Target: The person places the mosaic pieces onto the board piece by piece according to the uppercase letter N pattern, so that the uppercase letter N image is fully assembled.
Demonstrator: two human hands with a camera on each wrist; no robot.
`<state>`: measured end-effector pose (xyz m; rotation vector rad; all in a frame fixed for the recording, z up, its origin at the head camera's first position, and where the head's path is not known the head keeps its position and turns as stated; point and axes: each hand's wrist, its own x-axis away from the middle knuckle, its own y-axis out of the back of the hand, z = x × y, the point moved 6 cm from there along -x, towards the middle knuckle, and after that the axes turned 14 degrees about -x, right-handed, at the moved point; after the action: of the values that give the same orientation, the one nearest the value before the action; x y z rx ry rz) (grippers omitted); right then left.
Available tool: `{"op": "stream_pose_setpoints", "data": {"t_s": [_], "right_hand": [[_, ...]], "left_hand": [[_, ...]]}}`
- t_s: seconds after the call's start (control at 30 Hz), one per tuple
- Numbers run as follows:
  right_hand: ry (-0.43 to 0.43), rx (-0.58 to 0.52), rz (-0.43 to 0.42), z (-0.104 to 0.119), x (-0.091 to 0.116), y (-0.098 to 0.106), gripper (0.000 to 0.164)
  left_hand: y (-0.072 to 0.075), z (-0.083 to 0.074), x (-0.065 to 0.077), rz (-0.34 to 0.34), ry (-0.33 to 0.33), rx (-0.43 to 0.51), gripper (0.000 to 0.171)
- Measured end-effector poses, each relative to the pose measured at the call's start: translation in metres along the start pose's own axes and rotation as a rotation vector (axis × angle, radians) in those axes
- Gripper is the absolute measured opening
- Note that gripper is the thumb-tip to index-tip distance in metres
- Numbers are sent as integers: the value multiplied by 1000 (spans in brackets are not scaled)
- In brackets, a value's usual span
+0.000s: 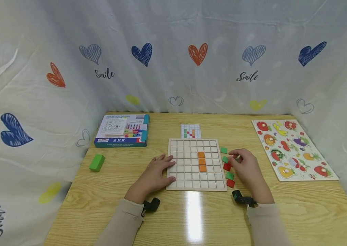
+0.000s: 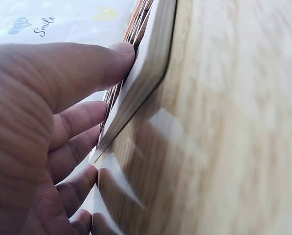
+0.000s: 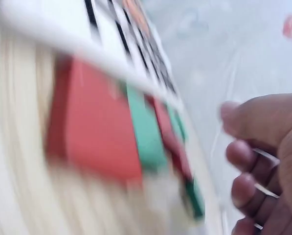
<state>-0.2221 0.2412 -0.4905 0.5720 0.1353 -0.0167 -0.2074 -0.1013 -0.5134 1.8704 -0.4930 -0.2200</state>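
Note:
A wooden grid board [image 1: 184, 186] lies on the table with orange tiles [image 1: 202, 161] stacked in one column of its squares. My left hand [image 1: 155, 174] rests on the board's left edge, fingers spread; the left wrist view shows its thumb [image 2: 121, 56] on the rim. Along the right edge lie green tiles [image 1: 223, 150] and red tiles [image 1: 230, 183]. Just over them is my right hand [image 1: 247, 167], fingers loosely bent. In the blurred right wrist view, nothing shows between its thumb [image 3: 253, 115] and fingers, and a red tile [image 3: 101, 122] lies apart from them.
Behind the board lies a pattern card [image 1: 190, 131] with coloured squares. A boxed set [image 1: 121, 131] is at the back left, with a green block [image 1: 97, 163] in front of it. On the right lies a fruit puzzle board [image 1: 294, 150]. A printed curtain [image 1: 167, 82] hangs behind the table.

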Motion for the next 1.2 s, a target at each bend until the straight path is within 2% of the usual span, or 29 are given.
{"op": "stream_pose_setpoints", "data": {"t_s": [0.13, 0.27, 0.67, 0.93, 1.2], "right_hand": [[-62, 78, 48, -17, 1, 9, 27], [-65, 94, 97, -25, 3, 8, 31], [-68, 152, 108, -24, 5, 9, 28], [-78, 119, 119, -23, 3, 6, 21], [-108, 27, 136, -17, 7, 4, 11]], "left_hand": [[1, -1, 0, -3, -5, 4, 63], [1, -2, 1, -1, -12, 4, 62], [0, 0, 1, -2, -4, 2, 63], [1, 0, 1, 0, -5, 0, 63], [2, -1, 1, -13, -17, -2, 63]]}}
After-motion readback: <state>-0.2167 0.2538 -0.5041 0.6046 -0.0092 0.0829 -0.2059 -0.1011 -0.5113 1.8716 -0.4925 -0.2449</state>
